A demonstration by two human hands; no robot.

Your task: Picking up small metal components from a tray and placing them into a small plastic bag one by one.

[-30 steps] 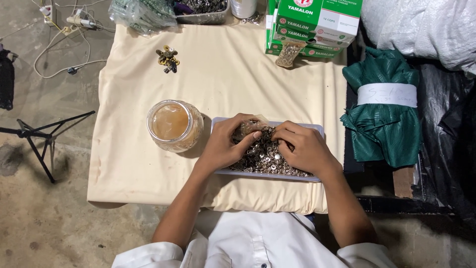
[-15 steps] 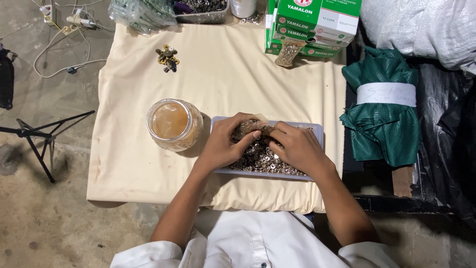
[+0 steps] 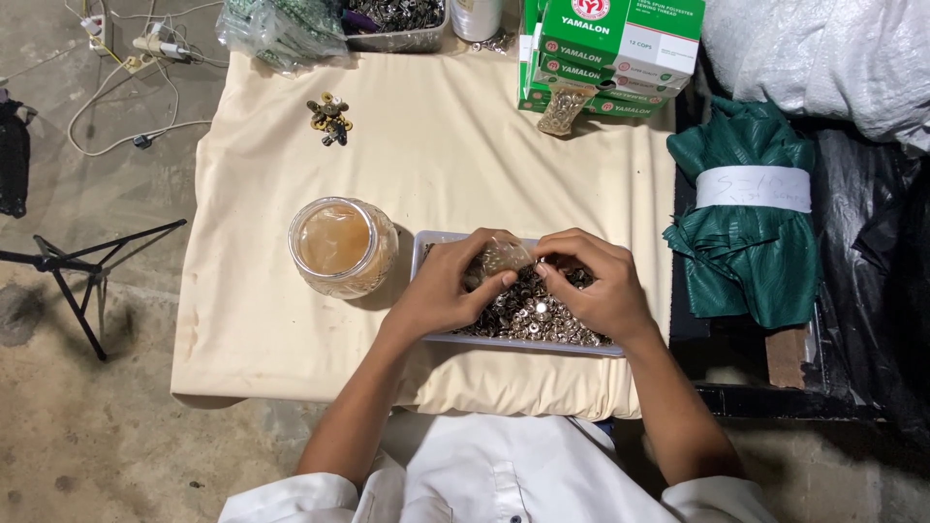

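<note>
1. Seen from above, a person in a white garment sits at the bottom of the frame, both bare arms reaching up to a table covered with a cream cloth [image 3: 436, 155].
2. A shallow clear tray [image 3: 419, 254] lies at the centre of the frame, heaped with small metal fasteners [image 3: 528, 315].
3. The left hand [image 3: 446, 291] rests over the tray's left half, fingers curled, pinching a small clear plastic bag [image 3: 499, 260] from the left.
4. The right hand [image 3: 596, 286] is over the tray's right half; its thumb and forefinger are closed together just beside the bag's right edge. Whether they grip the bag or a single fastener is too small to tell.
5. Just left of the tray stands a round glass jar [image 3: 342, 245] with an amber-coloured inside.
6. In the upper left of the cloth sits a small cluster of dark and brass metal pieces [image 3: 329, 118].
7. Along the top edge are a crumpled plastic bag [image 3: 281, 29], a container of metal parts [image 3: 397, 19] and stacked green and white boxes [image 3: 605, 53].
8. At the right, off the cloth, lies a bundle of green fabric [image 3: 746, 261] wrapped with a white band.
9. At the far left, on the concrete floor, are a black stand [image 3: 77, 266] and white cables [image 3: 126, 87].
</note>
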